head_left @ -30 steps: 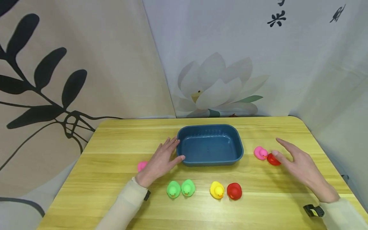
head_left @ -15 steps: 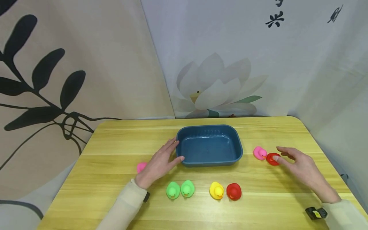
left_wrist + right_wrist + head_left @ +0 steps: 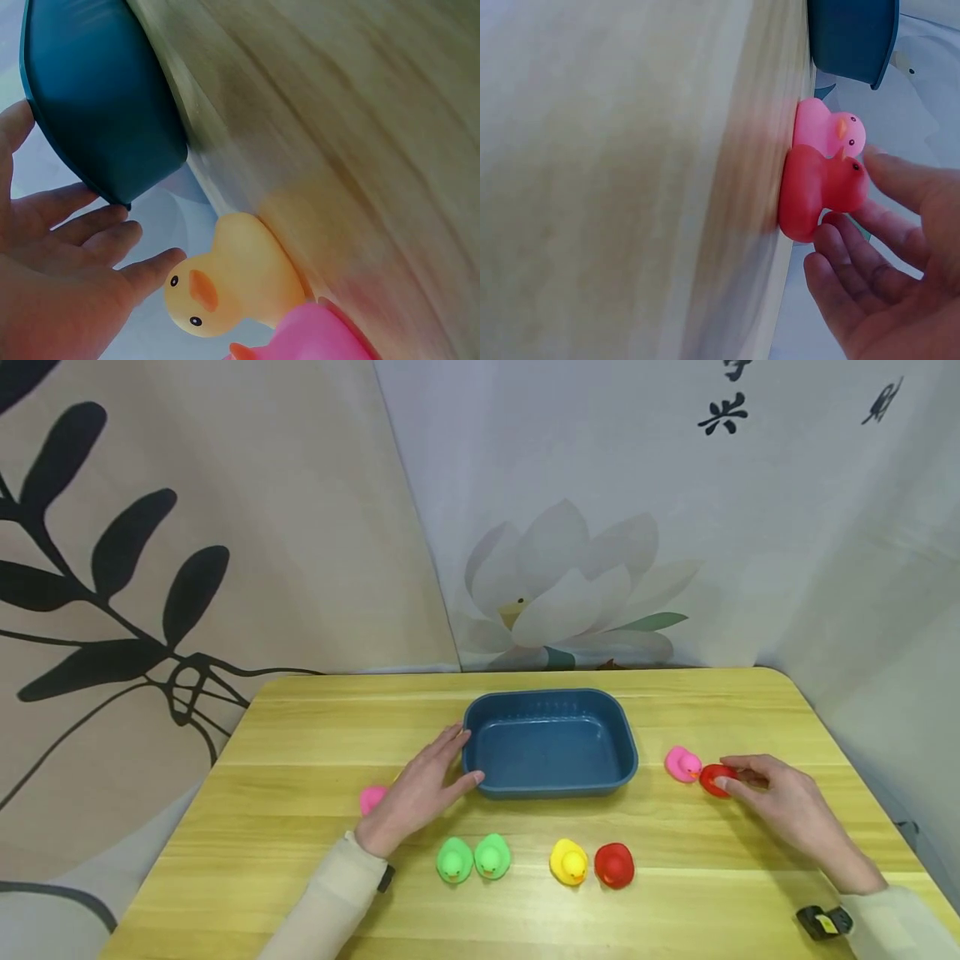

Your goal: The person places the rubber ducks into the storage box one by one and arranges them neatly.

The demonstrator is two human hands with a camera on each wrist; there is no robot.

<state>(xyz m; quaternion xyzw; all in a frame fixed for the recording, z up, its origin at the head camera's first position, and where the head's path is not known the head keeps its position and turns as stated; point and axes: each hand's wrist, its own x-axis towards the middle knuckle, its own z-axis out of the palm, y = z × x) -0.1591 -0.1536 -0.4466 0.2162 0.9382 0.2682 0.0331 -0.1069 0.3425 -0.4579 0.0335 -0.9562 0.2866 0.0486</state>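
Observation:
My left hand (image 3: 420, 792) rests its fairly straight fingers against the left rim of a dark blue plastic basin (image 3: 551, 792). By its thumb in the left wrist view stand a yellow rubber duck (image 3: 259, 270) and a pink one (image 3: 322, 337); in the head view the hand hides most of them. On the right, my right hand (image 3: 787, 802) pinches the head of a red rubber duck (image 3: 716, 780) between thumb and fingers. That duck still sits on the table, touching a pink duck (image 3: 682, 764), as the red duck's body (image 3: 802, 195) shows in the right wrist view.
Two green ducks (image 3: 454, 860) sit side by side in front of the basin. To their right are a yellow duck (image 3: 568, 862) and another red duck (image 3: 614, 866). The wooden table (image 3: 315, 718) ends at a printed cloth backdrop (image 3: 585, 468).
My right hand has lowered and its thumb and fingers have closed in around the red duck's head. The left hand stays at the basin's rim.

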